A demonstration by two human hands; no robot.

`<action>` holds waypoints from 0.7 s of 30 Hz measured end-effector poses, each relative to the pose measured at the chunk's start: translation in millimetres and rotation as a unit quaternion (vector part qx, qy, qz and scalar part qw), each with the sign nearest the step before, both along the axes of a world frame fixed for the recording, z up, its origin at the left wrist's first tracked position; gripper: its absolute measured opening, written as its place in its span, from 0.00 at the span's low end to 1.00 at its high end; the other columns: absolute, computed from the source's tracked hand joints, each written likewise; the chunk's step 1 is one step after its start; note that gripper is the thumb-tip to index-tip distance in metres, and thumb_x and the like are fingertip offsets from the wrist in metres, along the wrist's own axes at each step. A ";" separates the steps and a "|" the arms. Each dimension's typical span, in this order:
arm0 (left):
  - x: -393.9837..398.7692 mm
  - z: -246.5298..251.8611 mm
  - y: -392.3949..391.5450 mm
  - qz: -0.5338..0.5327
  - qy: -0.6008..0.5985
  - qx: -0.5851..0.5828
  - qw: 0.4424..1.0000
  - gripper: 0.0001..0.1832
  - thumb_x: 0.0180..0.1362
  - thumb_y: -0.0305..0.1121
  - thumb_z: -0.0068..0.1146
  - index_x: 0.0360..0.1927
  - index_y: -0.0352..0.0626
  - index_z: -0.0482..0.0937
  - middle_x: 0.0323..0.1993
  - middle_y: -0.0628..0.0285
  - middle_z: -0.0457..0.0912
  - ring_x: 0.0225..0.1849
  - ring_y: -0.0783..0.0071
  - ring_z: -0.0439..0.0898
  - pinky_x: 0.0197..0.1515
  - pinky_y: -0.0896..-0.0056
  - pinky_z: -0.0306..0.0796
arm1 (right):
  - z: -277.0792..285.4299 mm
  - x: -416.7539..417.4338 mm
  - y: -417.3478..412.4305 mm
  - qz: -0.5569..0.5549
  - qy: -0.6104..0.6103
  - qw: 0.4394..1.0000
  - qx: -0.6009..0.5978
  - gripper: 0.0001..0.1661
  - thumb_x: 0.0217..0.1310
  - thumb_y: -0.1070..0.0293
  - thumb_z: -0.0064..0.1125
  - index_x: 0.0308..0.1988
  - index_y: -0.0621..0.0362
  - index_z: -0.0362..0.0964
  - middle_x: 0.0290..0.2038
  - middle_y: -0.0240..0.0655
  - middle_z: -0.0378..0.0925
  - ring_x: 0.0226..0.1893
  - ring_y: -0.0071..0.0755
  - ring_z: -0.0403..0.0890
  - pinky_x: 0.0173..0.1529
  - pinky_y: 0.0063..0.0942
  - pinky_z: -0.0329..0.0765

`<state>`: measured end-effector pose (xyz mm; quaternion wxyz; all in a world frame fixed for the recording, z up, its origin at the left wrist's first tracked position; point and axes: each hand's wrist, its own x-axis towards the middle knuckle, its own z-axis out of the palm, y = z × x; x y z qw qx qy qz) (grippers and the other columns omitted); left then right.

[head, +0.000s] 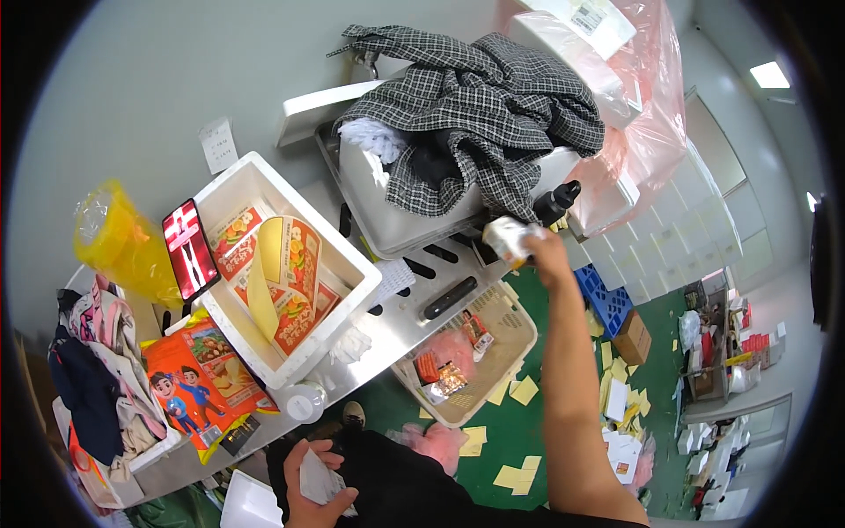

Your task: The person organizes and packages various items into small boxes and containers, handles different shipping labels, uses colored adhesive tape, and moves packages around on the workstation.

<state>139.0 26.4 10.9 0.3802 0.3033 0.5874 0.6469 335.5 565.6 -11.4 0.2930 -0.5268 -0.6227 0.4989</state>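
Note:
My left hand (297, 485), low in the view near my dark clothing, grips a flat white pack (321, 484) that looks like a small stack of cards or paper. My right hand (549, 256) is stretched out over the far end of the metal table (353, 377), holding a small white item (507, 239) blurred by motion. Just beyond it stands a black bottle (556, 202). A checked cloth garment (462, 99) lies heaped over a tray (389, 231). A white foam box (366, 280) on the table contains printed orange-and-white sheets (297, 290) with a yellow strip.
A phone (191, 249) leans on the foam box beside a yellow plastic roll (125, 244). An orange snack bag (201, 379) lies near folded clothes (99, 376). Below the table edge sits a beige basket (525, 330) with packets; yellow papers (523, 391) litter the green floor.

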 end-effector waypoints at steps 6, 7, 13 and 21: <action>-1.6 -0.7 2.2 0.020 -0.040 0.008 0.999 0.47 0.47 0.21 0.64 0.70 0.40 0.51 0.59 0.49 0.68 0.50 0.63 0.74 0.52 0.64 0.69 | 48.1 48.6 -11.7 -0.073 0.243 0.962 -0.105 0.21 0.52 0.75 0.51 0.49 0.62 0.68 0.42 0.40 0.78 0.42 0.42 0.82 0.47 0.46 0.81; -2.7 0.6 4.4 0.013 -0.035 -0.009 0.999 0.47 0.47 0.23 0.64 0.70 0.40 0.51 0.59 0.49 0.68 0.50 0.63 0.74 0.52 0.64 0.69 | 45.8 52.2 -15.0 -0.077 0.245 0.961 -0.104 0.21 0.52 0.75 0.51 0.49 0.62 0.68 0.42 0.40 0.78 0.42 0.42 0.82 0.47 0.46 0.81; -3.4 4.0 13.3 -0.019 0.003 -0.009 1.000 0.47 0.50 0.31 0.67 0.70 0.40 0.50 0.58 0.48 0.69 0.49 0.63 0.74 0.51 0.63 0.69 | 42.9 41.7 -51.6 0.034 0.084 0.995 -0.028 0.20 0.54 0.75 0.55 0.49 0.57 0.73 0.40 0.30 0.78 0.40 0.27 0.77 0.44 0.29 0.77; -3.3 4.5 16.8 -0.040 0.001 -0.004 0.999 0.48 0.49 0.32 0.69 0.69 0.40 0.50 0.58 0.48 0.69 0.49 0.64 0.74 0.51 0.64 0.69 | 26.3 -45.7 -106.7 0.252 -0.113 0.877 0.392 0.20 0.54 0.74 0.58 0.49 0.59 0.72 0.55 0.43 0.72 0.54 0.48 0.73 0.59 0.35 0.69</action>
